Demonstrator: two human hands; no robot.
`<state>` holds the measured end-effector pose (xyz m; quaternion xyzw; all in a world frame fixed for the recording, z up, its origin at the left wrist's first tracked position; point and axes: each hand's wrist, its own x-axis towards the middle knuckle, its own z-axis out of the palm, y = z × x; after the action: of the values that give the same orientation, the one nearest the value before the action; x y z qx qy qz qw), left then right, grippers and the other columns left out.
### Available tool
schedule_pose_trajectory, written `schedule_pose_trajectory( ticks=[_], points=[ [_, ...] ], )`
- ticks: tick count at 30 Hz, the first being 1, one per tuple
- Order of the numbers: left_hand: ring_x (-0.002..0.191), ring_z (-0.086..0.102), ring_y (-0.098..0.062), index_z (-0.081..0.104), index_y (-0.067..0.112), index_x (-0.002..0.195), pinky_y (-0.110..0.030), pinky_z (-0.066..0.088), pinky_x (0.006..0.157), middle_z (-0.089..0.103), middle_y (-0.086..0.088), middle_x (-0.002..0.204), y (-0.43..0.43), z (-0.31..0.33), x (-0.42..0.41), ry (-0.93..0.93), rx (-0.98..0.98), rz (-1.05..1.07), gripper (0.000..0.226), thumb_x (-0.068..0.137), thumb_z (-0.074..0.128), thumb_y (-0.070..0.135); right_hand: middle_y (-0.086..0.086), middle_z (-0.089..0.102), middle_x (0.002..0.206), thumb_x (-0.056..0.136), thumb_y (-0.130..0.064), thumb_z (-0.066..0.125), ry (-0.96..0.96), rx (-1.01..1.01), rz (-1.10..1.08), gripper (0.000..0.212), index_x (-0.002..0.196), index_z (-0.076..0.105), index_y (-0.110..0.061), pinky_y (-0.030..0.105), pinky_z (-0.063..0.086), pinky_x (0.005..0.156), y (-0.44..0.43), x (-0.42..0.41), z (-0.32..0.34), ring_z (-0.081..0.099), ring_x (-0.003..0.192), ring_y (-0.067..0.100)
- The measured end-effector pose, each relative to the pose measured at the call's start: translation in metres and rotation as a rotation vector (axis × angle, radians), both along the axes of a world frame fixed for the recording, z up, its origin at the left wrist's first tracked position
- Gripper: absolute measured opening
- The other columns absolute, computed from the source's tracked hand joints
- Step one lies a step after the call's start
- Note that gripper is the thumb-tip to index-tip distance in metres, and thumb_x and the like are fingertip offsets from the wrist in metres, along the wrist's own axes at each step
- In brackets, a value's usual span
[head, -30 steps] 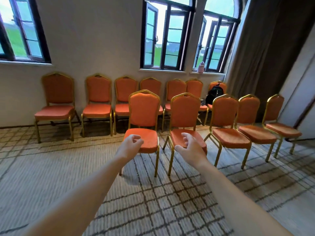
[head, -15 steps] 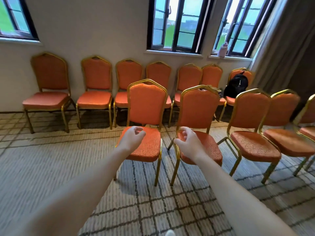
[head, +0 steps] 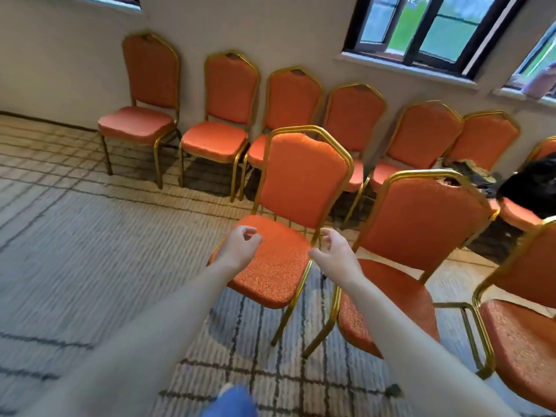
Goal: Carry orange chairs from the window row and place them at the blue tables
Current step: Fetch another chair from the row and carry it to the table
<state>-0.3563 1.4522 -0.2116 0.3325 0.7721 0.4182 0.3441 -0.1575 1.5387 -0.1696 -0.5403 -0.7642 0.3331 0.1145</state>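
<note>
An orange padded chair with a gold frame [head: 301, 182] stands right in front of me, its seat facing me. My left hand [head: 239, 246] hovers over the seat's left side, fingers loosely curled, holding nothing. My right hand [head: 335, 251] hangs by the seat's right edge near the back post, fingers curled and apart, also holding nothing. Neither hand touches the chair. A second orange chair [head: 421, 224] stands just to the right. No blue table is in view.
A row of several orange chairs [head: 222, 115] lines the wall under the windows [head: 421, 34]. A black bag [head: 532, 185] lies on a chair at the far right. Another orange chair [head: 529, 326] stands at the right edge. Patterned carpet [head: 90, 251] stretches out to the left.
The view has come closer to the front chairs and tilted down and left. Both hands stay outstretched and have spread to either side of the nearest chair's seat.
</note>
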Motion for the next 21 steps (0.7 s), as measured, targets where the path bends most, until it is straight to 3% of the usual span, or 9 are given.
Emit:
schedule_pose_trajectory(
  ticks=[4, 9, 13, 16, 21],
  points=[
    [0.1, 0.057, -0.015, 0.053, 0.018, 0.128, -0.042, 0.05, 0.094, 0.057, 0.0, 0.12, 0.057, -0.028, -0.02, -0.029, -0.048, 0.057, 0.042, 0.09, 0.052, 0.037, 0.004, 0.041, 0.149, 0.09, -0.034, 0.06, -0.032, -0.045, 0.041, 0.064, 0.148, 0.033, -0.024, 0.038, 0.047, 0.099, 0.064, -0.026, -0.022, 0.047, 0.129, 0.021],
    [0.097, 0.055, -0.013, 0.054, 0.019, 0.125, -0.033, 0.048, 0.083, 0.057, 0.003, 0.117, 0.13, -0.054, -0.05, -0.093, -0.115, 0.111, 0.036, 0.093, 0.052, 0.035, 0.003, 0.042, 0.148, 0.091, -0.033, 0.059, -0.08, -0.089, 0.084, 0.064, 0.148, 0.032, -0.023, 0.033, 0.051, 0.08, 0.137, -0.063, -0.041, 0.055, 0.113, 0.019],
    [0.089, 0.056, -0.009, 0.055, 0.024, 0.118, -0.034, 0.049, 0.083, 0.059, 0.005, 0.111, 0.17, -0.066, -0.069, -0.128, -0.155, 0.149, 0.03, 0.091, 0.052, 0.036, 0.003, 0.039, 0.149, 0.091, -0.032, 0.06, -0.11, -0.114, 0.085, 0.065, 0.149, 0.032, -0.022, 0.036, 0.051, 0.085, 0.179, -0.081, -0.044, 0.051, 0.121, 0.02],
    [0.087, 0.06, -0.013, 0.055, 0.025, 0.115, -0.041, 0.053, 0.087, 0.061, 0.004, 0.107, 0.188, -0.072, -0.082, -0.163, -0.176, 0.177, 0.029, 0.088, 0.054, 0.038, 0.002, 0.037, 0.15, 0.093, -0.03, 0.059, -0.106, -0.134, 0.106, 0.064, 0.149, 0.032, -0.022, 0.029, 0.051, 0.074, 0.204, -0.093, -0.044, 0.054, 0.104, 0.013],
    [0.071, 0.059, -0.02, 0.056, 0.024, 0.114, -0.034, 0.049, 0.067, 0.063, 0.003, 0.091, 0.208, -0.083, -0.103, -0.271, -0.164, 0.325, 0.029, 0.087, 0.054, 0.037, 0.004, 0.038, 0.15, 0.095, -0.03, 0.057, -0.172, -0.118, 0.212, 0.061, 0.15, 0.031, -0.02, 0.022, 0.046, 0.064, 0.249, -0.133, -0.051, 0.053, 0.089, 0.011]
  ],
)
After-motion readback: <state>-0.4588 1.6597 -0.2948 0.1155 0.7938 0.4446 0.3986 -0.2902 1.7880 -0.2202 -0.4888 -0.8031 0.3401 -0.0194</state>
